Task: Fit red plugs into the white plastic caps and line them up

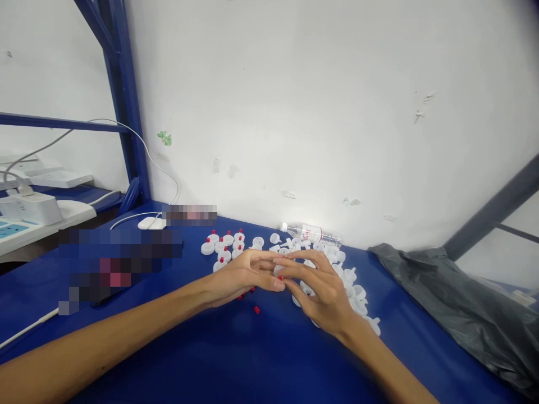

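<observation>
Close together over the blue table, my two hands meet around a white plastic nozzle cap (278, 270). My left hand (250, 273) is closed on the white cap, its thumb in front and its fingers behind. With bent fingers, my right hand (322, 287) pinches at a small red tip cap (280, 278) on the nozzle; the fingers partly hide both pieces. Behind my left wrist stand several white caps with red tips (224, 255). Loose white nozzle caps (357, 300) lie heaped behind and to the right of my right hand. A loose red tip (256, 310) rests below my left hand.
A clear plastic bottle (314, 233) lies on its side against the wall. A dark grey plastic bag (455, 303) spreads along the table's right side. On the left are a white charger (152, 223) with cables, a power strip (42, 224) and a blue metal post (130, 101).
</observation>
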